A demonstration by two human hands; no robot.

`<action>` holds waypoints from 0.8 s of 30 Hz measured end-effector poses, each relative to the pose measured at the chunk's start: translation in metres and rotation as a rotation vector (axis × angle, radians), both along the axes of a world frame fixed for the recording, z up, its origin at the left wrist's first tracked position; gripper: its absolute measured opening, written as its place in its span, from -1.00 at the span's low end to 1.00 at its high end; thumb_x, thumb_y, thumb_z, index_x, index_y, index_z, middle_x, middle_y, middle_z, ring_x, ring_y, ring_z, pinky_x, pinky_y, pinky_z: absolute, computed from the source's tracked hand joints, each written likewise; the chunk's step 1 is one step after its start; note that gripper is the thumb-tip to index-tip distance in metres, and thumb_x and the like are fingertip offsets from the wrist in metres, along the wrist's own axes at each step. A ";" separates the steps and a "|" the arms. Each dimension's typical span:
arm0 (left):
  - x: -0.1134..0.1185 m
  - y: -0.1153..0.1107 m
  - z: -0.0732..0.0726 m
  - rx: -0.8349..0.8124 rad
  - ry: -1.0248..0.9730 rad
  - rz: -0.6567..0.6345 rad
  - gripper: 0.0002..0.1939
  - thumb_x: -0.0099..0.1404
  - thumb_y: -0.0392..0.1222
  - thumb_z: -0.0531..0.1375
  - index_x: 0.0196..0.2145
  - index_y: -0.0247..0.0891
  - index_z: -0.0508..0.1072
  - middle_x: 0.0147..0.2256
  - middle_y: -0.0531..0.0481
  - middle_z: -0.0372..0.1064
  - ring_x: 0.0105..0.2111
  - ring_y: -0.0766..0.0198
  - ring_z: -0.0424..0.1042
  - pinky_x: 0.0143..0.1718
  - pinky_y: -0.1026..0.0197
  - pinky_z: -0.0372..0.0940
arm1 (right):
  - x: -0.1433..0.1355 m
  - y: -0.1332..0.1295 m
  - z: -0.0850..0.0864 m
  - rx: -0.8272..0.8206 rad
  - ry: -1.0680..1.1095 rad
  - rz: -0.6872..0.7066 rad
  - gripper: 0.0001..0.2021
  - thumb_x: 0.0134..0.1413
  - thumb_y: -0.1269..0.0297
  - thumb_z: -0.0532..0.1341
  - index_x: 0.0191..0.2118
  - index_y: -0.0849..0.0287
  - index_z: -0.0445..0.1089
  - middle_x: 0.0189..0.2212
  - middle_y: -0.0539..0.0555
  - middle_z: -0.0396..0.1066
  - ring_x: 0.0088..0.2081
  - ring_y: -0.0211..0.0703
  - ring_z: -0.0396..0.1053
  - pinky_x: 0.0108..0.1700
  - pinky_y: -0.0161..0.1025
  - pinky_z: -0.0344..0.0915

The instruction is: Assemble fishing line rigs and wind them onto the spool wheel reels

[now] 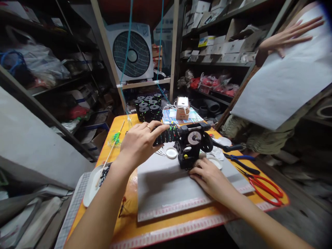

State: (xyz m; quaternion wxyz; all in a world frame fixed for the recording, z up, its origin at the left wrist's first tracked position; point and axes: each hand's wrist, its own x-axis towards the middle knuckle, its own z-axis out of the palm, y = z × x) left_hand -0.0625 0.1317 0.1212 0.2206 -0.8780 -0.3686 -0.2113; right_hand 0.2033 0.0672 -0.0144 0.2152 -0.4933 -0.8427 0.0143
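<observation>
A small black machine (pixel 190 147) with a round white dial stands on a grey board (pixel 166 186) on the orange table. Extending left from its top is a black cylinder (pixel 169 134) with green marks. My left hand (pixel 141 140) is wrapped over this cylinder from above, a ring on one finger. Low at the machine's base, my right hand (pixel 207 174) has its fingers bent together; whatever they may hold is too small to name. A small white dish (pixel 171 152) lies just left of the machine.
Red-handled scissors (pixel 267 190) and blue pliers (pixel 241 160) lie at the right. Several black spools (pixel 147 105) and a small box (pixel 182 112) stand at the back. A white tray (pixel 89 186) is left. A person holding a white sheet (pixel 287 79) stands right.
</observation>
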 end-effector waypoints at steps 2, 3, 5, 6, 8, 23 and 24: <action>0.000 0.000 0.006 -0.074 -0.009 0.008 -0.45 0.23 -0.03 0.30 0.14 -0.11 0.33 0.06 -0.02 0.45 -0.10 0.05 0.49 -0.16 0.08 0.32 | 0.000 0.001 -0.002 0.005 0.015 0.003 -0.86 0.24 0.38 0.18 -0.32 0.14 0.48 -0.32 0.12 0.38 -0.19 0.00 0.29 -0.19 -0.08 0.31; 0.001 0.000 0.009 -0.105 -0.013 0.014 -0.45 0.22 -0.02 0.31 0.13 -0.10 0.33 0.04 -0.01 0.47 -0.11 0.05 0.50 -0.18 0.10 0.32 | 0.000 0.001 -0.003 0.010 0.022 0.004 -0.86 0.24 0.39 0.18 -0.32 0.14 0.48 -0.32 0.12 0.38 -0.19 0.00 0.28 -0.19 -0.08 0.31; 0.001 0.000 0.012 -0.144 -0.027 0.025 -0.45 0.20 -0.01 0.32 0.12 -0.06 0.32 0.01 0.01 0.48 -0.11 0.06 0.51 -0.21 0.13 0.31 | -0.001 0.001 -0.005 0.024 0.033 0.006 -0.87 0.24 0.40 0.18 -0.32 0.15 0.46 -0.32 0.13 0.38 -0.19 0.00 0.28 -0.18 -0.07 0.31; 0.001 -0.001 0.013 -0.151 -0.036 0.029 -0.45 0.20 -0.01 0.32 0.12 -0.05 0.32 0.00 0.02 0.49 -0.11 0.06 0.51 -0.21 0.14 0.30 | -0.002 0.001 -0.006 0.032 0.038 0.006 -0.87 0.24 0.41 0.17 -0.32 0.16 0.45 -0.32 0.13 0.38 -0.20 0.00 0.27 -0.18 -0.06 0.30; 0.001 -0.001 0.013 -0.158 -0.052 0.038 -0.44 0.19 -0.01 0.33 0.12 -0.03 0.31 0.00 0.03 0.48 -0.11 0.07 0.51 -0.21 0.14 0.29 | -0.004 -0.001 -0.005 0.049 0.050 0.007 -0.86 0.26 0.43 0.14 -0.31 0.17 0.43 -0.32 0.14 0.37 -0.21 0.00 0.26 -0.17 -0.04 0.30; -0.003 0.004 0.020 -0.323 -0.116 0.001 -0.43 0.17 0.00 0.33 0.11 0.01 0.30 -0.08 0.06 0.53 -0.21 0.12 0.53 -0.23 0.17 0.30 | -0.028 -0.004 0.052 0.140 0.323 0.238 -0.88 0.28 0.49 0.11 -0.18 0.12 0.29 -0.29 0.05 0.40 -0.24 -0.21 0.38 -0.21 -0.27 0.34; -0.003 0.003 0.019 -0.318 -0.115 -0.004 -0.44 0.18 0.00 0.32 0.12 0.01 0.30 -0.06 0.05 0.53 -0.19 0.10 0.53 -0.22 0.16 0.30 | -0.030 -0.002 0.061 0.148 0.356 0.263 -0.88 0.28 0.50 0.12 -0.18 0.12 0.30 -0.29 0.05 0.40 -0.24 -0.23 0.39 -0.22 -0.29 0.35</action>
